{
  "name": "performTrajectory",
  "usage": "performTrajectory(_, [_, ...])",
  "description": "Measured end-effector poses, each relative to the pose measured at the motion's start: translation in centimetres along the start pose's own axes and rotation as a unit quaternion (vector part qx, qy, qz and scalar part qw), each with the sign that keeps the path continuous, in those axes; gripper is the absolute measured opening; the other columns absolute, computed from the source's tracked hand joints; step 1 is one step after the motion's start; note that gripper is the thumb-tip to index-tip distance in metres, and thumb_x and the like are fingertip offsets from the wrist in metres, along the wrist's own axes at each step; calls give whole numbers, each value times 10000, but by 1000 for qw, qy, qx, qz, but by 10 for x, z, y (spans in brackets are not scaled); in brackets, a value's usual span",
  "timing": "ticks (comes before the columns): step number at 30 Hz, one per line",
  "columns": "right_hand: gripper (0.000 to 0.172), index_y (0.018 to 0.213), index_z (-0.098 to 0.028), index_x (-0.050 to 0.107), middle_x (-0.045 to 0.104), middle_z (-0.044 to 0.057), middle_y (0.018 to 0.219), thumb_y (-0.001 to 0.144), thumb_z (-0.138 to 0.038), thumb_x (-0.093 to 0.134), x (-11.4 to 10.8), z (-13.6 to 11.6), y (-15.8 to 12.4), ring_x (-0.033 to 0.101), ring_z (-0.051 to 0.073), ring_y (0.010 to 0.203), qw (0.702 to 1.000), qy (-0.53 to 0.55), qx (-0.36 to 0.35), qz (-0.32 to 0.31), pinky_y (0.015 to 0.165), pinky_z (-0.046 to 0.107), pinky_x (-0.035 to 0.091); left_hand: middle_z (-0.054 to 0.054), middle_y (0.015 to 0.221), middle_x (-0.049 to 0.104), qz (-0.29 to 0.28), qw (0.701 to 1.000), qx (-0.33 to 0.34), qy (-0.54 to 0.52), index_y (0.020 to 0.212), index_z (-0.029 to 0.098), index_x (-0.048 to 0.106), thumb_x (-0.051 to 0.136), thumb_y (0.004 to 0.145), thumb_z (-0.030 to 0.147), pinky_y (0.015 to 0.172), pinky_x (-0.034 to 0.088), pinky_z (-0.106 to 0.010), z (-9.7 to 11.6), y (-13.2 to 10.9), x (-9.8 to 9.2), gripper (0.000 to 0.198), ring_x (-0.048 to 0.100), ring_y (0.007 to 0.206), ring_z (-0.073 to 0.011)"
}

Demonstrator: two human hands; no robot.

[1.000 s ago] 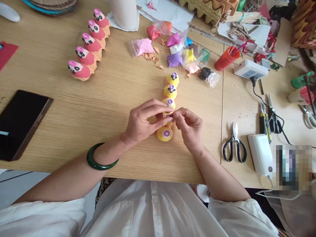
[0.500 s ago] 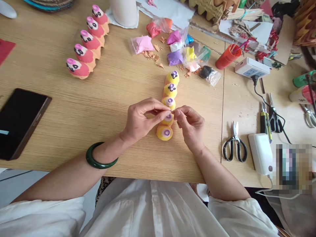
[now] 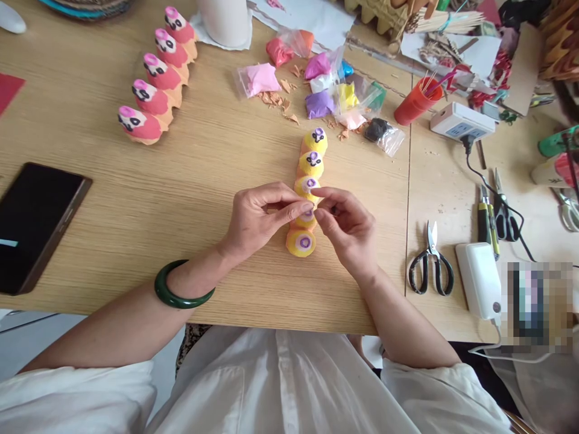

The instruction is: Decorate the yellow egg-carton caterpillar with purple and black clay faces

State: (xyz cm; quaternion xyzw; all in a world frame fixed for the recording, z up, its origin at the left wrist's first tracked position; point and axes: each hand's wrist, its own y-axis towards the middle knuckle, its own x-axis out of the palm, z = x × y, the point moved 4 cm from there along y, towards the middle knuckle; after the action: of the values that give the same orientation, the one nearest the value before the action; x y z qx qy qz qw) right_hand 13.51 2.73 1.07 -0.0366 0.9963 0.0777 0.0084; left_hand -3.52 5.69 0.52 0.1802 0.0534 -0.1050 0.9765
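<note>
A yellow strip (image 3: 311,164) of five joined egg-carton cups lies mid-surface, its long axis running from near the person's body toward the far edge, leaning slightly right as it goes away. Its molded pulp is matte and lightly rough, painted yellow over orange, and each rounded dome faces up with a small purple-and-white disc; the farther domes carry thin black marks. The left hand (image 3: 262,214), wearing a dark green bangle (image 3: 183,289), comes in from the left, its fingers (image 3: 280,196) closed around the fourth cup from the far end, with the thumb on top. The right hand (image 3: 348,229) comes in from the right, its fingers (image 3: 328,202) curled in against the same cup; whether they grip it, I cannot tell. Beyond the strip lie small plastic bags of soft colored clay (image 3: 319,103) among pale wood shavings (image 3: 274,102). To the left stands a row of pink painted cups (image 3: 156,78), and to the right lie black-handled scissors (image 3: 429,265) on the wooden surface (image 3: 136,199).
</note>
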Motion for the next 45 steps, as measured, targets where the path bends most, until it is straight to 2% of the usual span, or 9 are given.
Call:
performTrajectory(5, [86,1048,-262,787,631,-11,821,1007,-312,731,2,-4,-5,523,102,655,988,-106,-109,5,558,271,430,16,776,786,-19,1000,13,7,814,244,802,763,993,436,632,579,-266,3,1,1,265,696,646,-119])
performTrajectory(9, [77,1000,-258,777,669,-5,823,1011,-323,738,0,-5,-5,538,105,641,983,-123,-132,23,540,282,415,18,719,762,-22,999,28,36,747,246,773,721,1012,484,604,562,-264,8,2,2,361,670,604,-117])
performTrajectory(16, [464,687,-220,635,500,-39,607,1067,-487,626,-8,-2,-1,388,90,542,988,-109,-62,90,528,298,311,11,649,723,45,998,15,51,715,249,754,634,1064,496,571,556,-271,10,4,-3,444,654,572,-124])
performTrajectory(20, [389,847,-228,732,641,-13,727,964,-599,735,-8,5,2,495,107,624,992,-85,-29,87,559,282,385,10,682,738,68,996,10,52,730,228,749,634,1073,478,585,560,-253,8,4,-5,440,651,584,-107])
performTrajectory(28, [486,790,-225,743,658,-14,695,895,-699,753,-6,8,3,478,103,602,993,-77,11,87,553,279,388,-25,1000,798,52,995,28,77,1109,251,800,649,1065,489,663,596,-237,2,1,-5,286,726,763,-120])
performTrajectory(31, [516,723,-213,723,598,-27,620,950,-676,700,-6,11,3,412,88,549,994,-75,25,77,536,278,358,-30,1058,789,61,995,15,72,1193,256,782,652,1065,466,703,610,-225,-2,0,-6,278,743,843,-128])
performTrajectory(38, [461,735,-215,722,630,-30,634,945,-625,739,-3,8,2,453,85,551,997,-51,11,58,535,261,381,-51,1077,781,-42,996,63,43,1259,232,798,788,975,374,783,637,-236,4,0,3,317,736,958,-152])
performTrajectory(41, [446,791,-223,745,673,-21,685,895,-655,779,-4,8,2,503,97,595,996,-48,15,73,547,261,401,-54,1103,778,-32,997,59,45,1276,247,794,794,967,356,802,636,-245,4,1,1,327,727,989,-157])
performTrajectory(45, [493,714,-214,731,573,-39,598,928,-658,740,-4,14,3,427,82,548,997,-20,49,63,535,263,369,-53,1116,772,-31,997,62,46,1291,251,788,816,948,339,817,634,-254,3,1,1,355,718,962,-152])
